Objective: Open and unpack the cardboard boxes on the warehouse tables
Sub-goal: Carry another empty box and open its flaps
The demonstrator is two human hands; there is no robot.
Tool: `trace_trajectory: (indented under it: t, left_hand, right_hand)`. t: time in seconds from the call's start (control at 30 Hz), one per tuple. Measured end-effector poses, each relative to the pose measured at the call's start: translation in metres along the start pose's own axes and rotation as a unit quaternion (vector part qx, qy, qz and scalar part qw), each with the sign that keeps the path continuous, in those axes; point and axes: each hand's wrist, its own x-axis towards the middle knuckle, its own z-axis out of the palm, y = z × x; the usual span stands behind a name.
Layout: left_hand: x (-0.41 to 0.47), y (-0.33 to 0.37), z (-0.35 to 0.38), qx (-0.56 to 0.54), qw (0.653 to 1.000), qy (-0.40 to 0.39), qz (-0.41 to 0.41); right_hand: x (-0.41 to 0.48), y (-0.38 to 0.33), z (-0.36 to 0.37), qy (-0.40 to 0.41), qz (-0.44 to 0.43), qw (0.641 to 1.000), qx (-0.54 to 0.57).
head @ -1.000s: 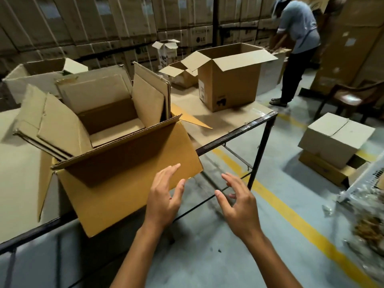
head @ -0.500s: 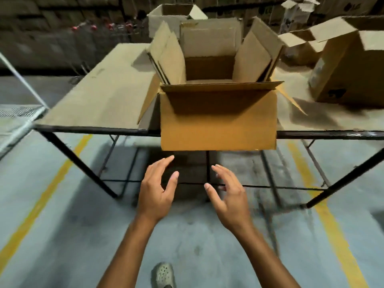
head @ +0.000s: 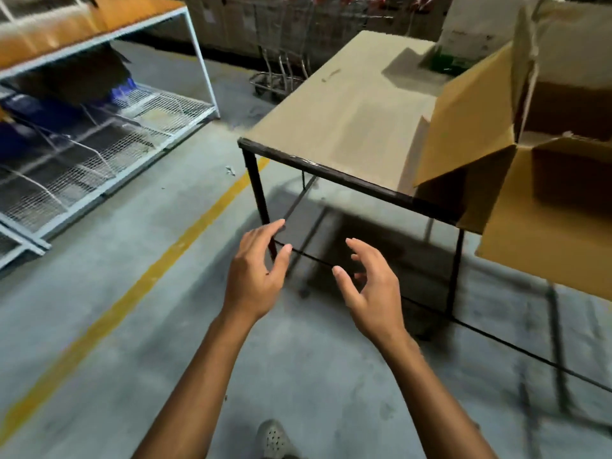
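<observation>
The view has turned to the left: half a second ago the open brown cardboard box (head: 546,233) stood straight in front of the person, and now it is at the right edge of the picture. It stands on the cardboard-covered black-framed counter (head: 347,120), its flaps spread and the front flap hanging over the counter edge. The left hand (head: 256,276) and the right hand (head: 371,289) are held as before, in the air above the grey floor, well apart from the box. Both are released, with fingers loosely spread, and neither holds anything. On the left a white wire-mesh shelf rack (head: 99,154) and the yellow floor line (head: 165,260) have come into view. For the task this suggests, I think, that the person is finished with this box and turns away to look for another one; what remains inside the box cannot be seen.
</observation>
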Motion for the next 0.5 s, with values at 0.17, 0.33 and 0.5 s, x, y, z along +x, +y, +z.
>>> trace_trajectory:
  t: [0.17, 0.33, 0.5]
  left_hand:
    - [0.028, -0.084, -0.058, 0.044, 0.998, 0.02, -0.028]
    - [0.069, -0.16, -0.091, 0.058, 0.994, 0.049, -0.072]
    - [0.147, -0.233, -0.106, 0.094, 0.99, 0.071, -0.072]
  right_hand:
    - [0.046, -0.027, 0.091, -0.042, -0.011, 0.999, -0.002]
    - [0.109, -0.037, 0.164, -0.088, -0.027, 0.996, -0.011]
    - [0.201, -0.039, 0.236, -0.102, -0.043, 0.994, 0.004]
